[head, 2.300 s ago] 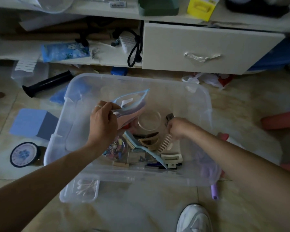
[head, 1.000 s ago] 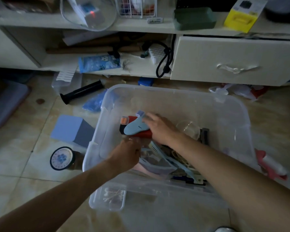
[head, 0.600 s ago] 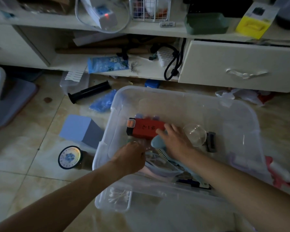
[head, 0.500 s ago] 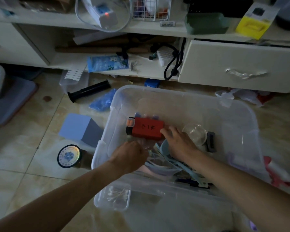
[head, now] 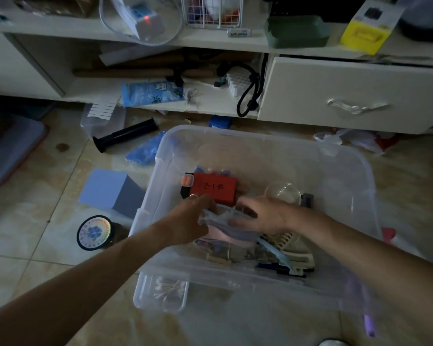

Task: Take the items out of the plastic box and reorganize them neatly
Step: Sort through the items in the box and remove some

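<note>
While both hands, left hand (head: 193, 217) and right hand (head: 263, 216), grip the pouch (head: 225, 223), the plastic box (head: 345, 156) stays half bare.

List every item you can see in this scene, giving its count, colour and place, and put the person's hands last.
plastic box: 1, clear, floor centre
red box: 1, red, inside plastic box, left
zip bag: 1, bluish-pink, inside, gripped by both hands
round dish: 1, clear, inside, right
hair clips: several, cream, inside, near side
swab case: 1, clear, floor, near-left
blue block: 1, floor left
black tube: 1, floor
drawer: 1, white, upper right
left hand: 1
right hand: 1
</note>
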Demonstrator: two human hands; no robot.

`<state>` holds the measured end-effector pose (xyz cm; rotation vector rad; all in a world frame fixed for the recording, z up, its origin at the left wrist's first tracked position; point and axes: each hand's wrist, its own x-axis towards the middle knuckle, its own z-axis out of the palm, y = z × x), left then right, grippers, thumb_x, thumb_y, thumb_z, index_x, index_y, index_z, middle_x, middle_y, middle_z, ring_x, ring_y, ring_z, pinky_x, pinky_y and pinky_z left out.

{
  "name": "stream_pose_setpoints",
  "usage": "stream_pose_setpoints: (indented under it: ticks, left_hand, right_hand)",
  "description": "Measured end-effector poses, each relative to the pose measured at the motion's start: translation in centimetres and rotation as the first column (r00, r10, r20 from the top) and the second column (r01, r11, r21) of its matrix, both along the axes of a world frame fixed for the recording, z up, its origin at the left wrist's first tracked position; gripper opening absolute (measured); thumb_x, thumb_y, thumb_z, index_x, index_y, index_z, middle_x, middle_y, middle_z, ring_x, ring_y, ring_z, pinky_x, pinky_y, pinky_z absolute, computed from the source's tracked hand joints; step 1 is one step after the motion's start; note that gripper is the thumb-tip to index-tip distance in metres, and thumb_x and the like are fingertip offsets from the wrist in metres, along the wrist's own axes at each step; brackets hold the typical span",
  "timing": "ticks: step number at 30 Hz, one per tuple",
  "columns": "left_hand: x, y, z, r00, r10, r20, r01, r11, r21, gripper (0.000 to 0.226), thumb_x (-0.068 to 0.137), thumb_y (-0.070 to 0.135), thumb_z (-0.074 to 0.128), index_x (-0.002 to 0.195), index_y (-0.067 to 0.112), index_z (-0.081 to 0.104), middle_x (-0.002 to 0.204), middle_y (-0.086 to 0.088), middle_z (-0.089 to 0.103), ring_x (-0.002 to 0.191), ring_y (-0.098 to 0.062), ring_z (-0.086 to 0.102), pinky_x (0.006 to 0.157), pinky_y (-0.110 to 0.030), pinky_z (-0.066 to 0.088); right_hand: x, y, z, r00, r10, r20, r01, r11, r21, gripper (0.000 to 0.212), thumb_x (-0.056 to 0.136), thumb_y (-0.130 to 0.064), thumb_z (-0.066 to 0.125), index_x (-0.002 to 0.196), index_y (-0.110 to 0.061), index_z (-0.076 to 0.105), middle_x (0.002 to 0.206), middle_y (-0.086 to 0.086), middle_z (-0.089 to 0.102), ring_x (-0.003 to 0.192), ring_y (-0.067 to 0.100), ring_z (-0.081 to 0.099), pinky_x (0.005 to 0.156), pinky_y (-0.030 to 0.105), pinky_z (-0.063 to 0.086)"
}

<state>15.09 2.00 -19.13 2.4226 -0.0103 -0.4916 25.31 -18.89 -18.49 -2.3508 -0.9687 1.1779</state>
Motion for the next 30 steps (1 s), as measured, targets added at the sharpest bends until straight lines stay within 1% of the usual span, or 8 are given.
stream_pose_setpoints:
  ticks: [3,6,11,13,16,20,27,30]
  left_hand:
    - [0.3,0.1,0.1,0.98,0.182,0.075,-0.178,0.982,-0.054,0.026,0.091,0.012,0.061,0.115,0.015,0.05,0.111,-0.002,0.064,0.1,-0.019,0.064,0.085,-0.032,0.054]
    - [0.7,0.1,-0.2,0.928,0.349,0.132,-0.342,0.937,-0.076,0.033,0.087,0.01,0.068,0.115,0.012,0.051,0.099,0.007,0.065,0.087,-0.007,0.063,0.073,-0.015,0.047]
    - [0.7,-0.4,-1.0,0.905,0.423,0.044,-0.406,0.89,-0.21,0.034,0.081,0.006,0.075,0.107,0.012,0.053,0.09,0.005,0.065,0.08,-0.007,0.063,0.065,-0.01,0.048]
    - [0.8,-0.9,-0.9,0.903,0.425,0.06,-0.406,0.892,-0.198,0.041,0.078,0.017,0.079,0.108,0.021,0.052,0.091,0.011,0.064,0.08,-0.005,0.062,0.068,-0.011,0.046]
    - [1.0,-1.8,-0.5,0.919,0.392,0.04,-0.365,0.886,-0.287,0.055,0.073,0.018,0.084,0.112,0.024,0.046,0.092,0.015,0.064,0.085,-0.004,0.066,0.076,-0.017,0.054]
    - [1.1,-2.4,0.0,0.925,0.353,0.138,-0.312,0.916,-0.254,0.061,0.069,0.021,0.087,0.106,0.019,0.039,0.085,0.016,0.061,0.076,0.006,0.062,0.065,-0.01,0.052]
    - [1.6,-1.5,-0.9,0.915,0.384,0.123,-0.361,0.917,-0.171,0.06,0.068,0.008,0.086,0.11,0.013,0.043,0.084,0.009,0.065,0.072,0.0,0.063,0.063,-0.007,0.049]
    - [1.7,-0.5,-1.8,0.907,0.414,0.074,-0.398,0.902,-0.165,0.058,0.073,0.007,0.082,0.117,0.015,0.047,0.095,0.002,0.07,0.084,-0.014,0.07,0.077,-0.03,0.059]
  right_hand:
    - [-1.4,-1.3,-1.1,0.967,0.188,0.171,-0.166,0.977,-0.132,0.029,0.084,-0.054,0.066,0.093,-0.033,0.047,0.089,-0.01,0.056,0.084,0.012,0.059,0.069,0.031,0.048]
    - [-0.9,-2.3,-1.3,0.968,0.159,0.194,-0.132,0.981,-0.144,0.007,0.092,-0.025,0.061,0.087,-0.022,0.058,0.084,0.0,0.064,0.076,0.017,0.061,0.062,0.031,0.047]
    - [0.6,-2.9,-0.5,0.977,0.171,0.124,-0.129,0.947,-0.295,0.018,0.087,-0.034,0.068,0.1,-0.021,0.068,0.088,-0.003,0.066,0.079,0.017,0.065,0.073,0.039,0.057]
    - [0.1,-1.9,0.0,0.967,0.04,0.251,-0.028,0.998,-0.051,0.023,0.086,-0.041,0.071,0.094,-0.021,0.063,0.086,-0.008,0.059,0.077,0.011,0.059,0.067,0.03,0.05]
    - [-1.8,0.6,0.7,0.957,-0.176,0.229,0.075,0.918,0.39,0.023,0.088,-0.035,0.072,0.097,-0.016,0.065,0.093,-0.008,0.061,0.076,0.001,0.054,0.068,0.017,0.043]
    - [-3.5,2.4,-0.5,0.899,-0.242,0.364,0.047,0.881,0.471,0.014,0.085,-0.015,0.072,0.097,-0.009,0.066,0.095,0.005,0.068,0.081,0.021,0.062,0.069,0.036,0.051]
    - [-4.0,0.2,-1.9,0.8,-0.078,0.595,-0.09,0.965,0.247,0.031,0.093,-0.042,0.059,0.092,-0.011,0.058,0.085,0.005,0.06,0.067,0.021,0.056,0.056,0.032,0.038]
    - [-3.1,-1.6,-1.6,0.812,0.025,0.584,-0.096,0.991,0.09,0.018,0.091,-0.025,0.057,0.085,-0.008,0.058,0.085,0.011,0.065,0.068,0.028,0.06,0.056,0.031,0.032]
